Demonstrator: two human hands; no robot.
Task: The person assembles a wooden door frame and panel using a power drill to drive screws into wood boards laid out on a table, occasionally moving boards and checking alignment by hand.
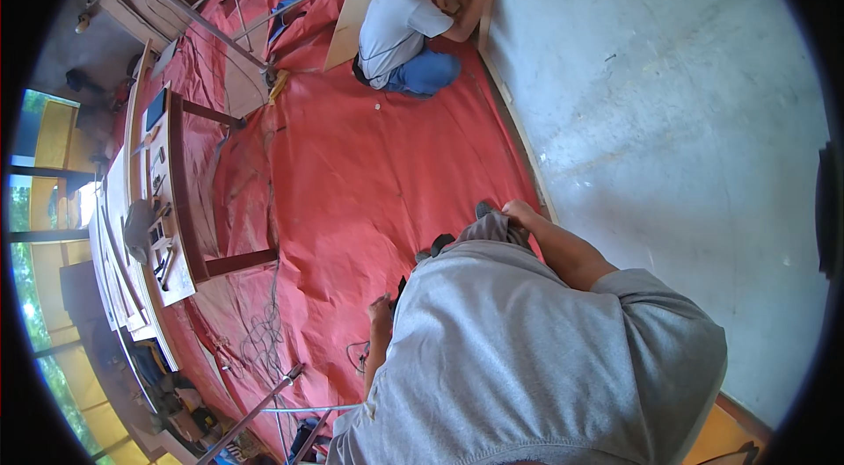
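My left hand hangs low beside my body with its fingers curled round a black object. Most of that object is hidden behind my grey shirt, so its kind does not show. My right hand is out in front, close to the foot of the pale wall panel. Its fingers are closed on the cloth of my grey trouser leg near the knee. A dark shoe shows just beyond that.
A co-worker squats ahead, hands on the panel's wooden edge strip. Red sheeting covers the floor, with loose cable at left. A workbench carries hand tools. Metal scaffold poles stand far left; another pole lies near left.
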